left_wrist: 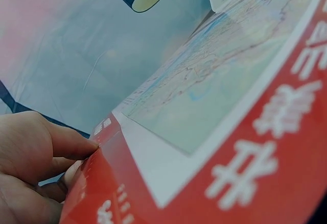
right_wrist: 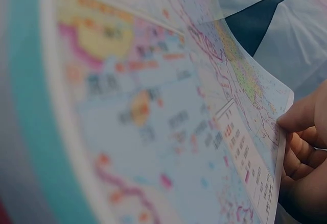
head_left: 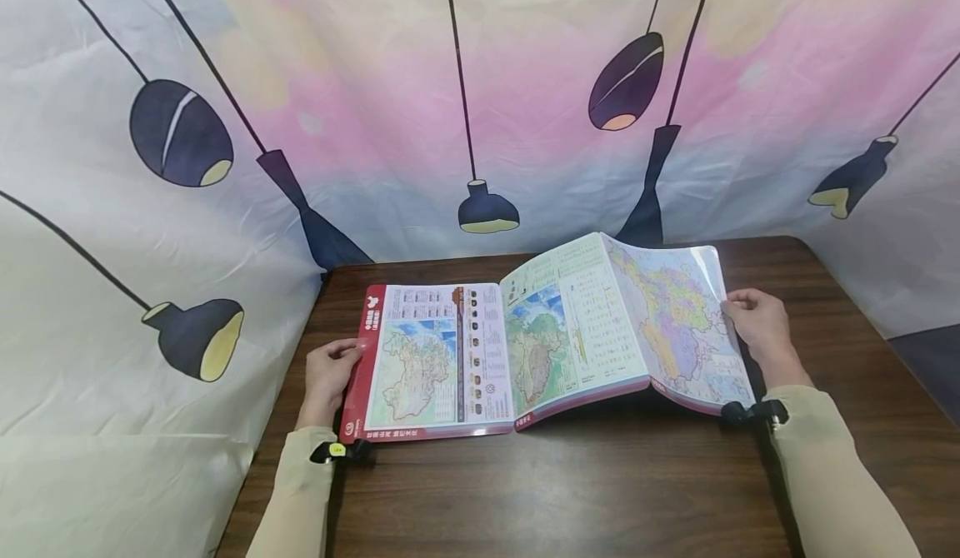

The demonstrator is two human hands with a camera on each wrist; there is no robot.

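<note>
Lying open on the dark wooden surface point(head_left: 600, 491), between the two hands, a large map atlas point(head_left: 525, 350) is spreading its pages from the fingers of one hand to the fingers of the other. The left hand point(head_left: 327, 377) is resting at the atlas's left edge, its fingers point(left_wrist: 71, 142) curling against the red border of the flat left-hand page point(head_left: 427, 358), with the thumb on top and the other fingertips tucking under the edge, so it is pinching that page margin. The right hand point(head_left: 757, 325) is holding the outer edge of a glossy map page point(head_left: 675, 325) that is arching up off the atlas; its fingers point(right_wrist: 301, 147) are curling behind the sheet while the thumb is pressing on the printed side. Just left of those fingers, the lifted page is bowing upward, and another page point(head_left: 570, 325) is rising beside it toward the spine. Both sleeves point(head_left: 825, 466) are showing in a pale beige, each carrying a small black wrist mount. Beyond the fingers, past the far edge of the surface, a pastel backdrop cloth point(head_left: 480, 83) printed with dark hanging lamps is enclosing the scene on all sides.
</note>
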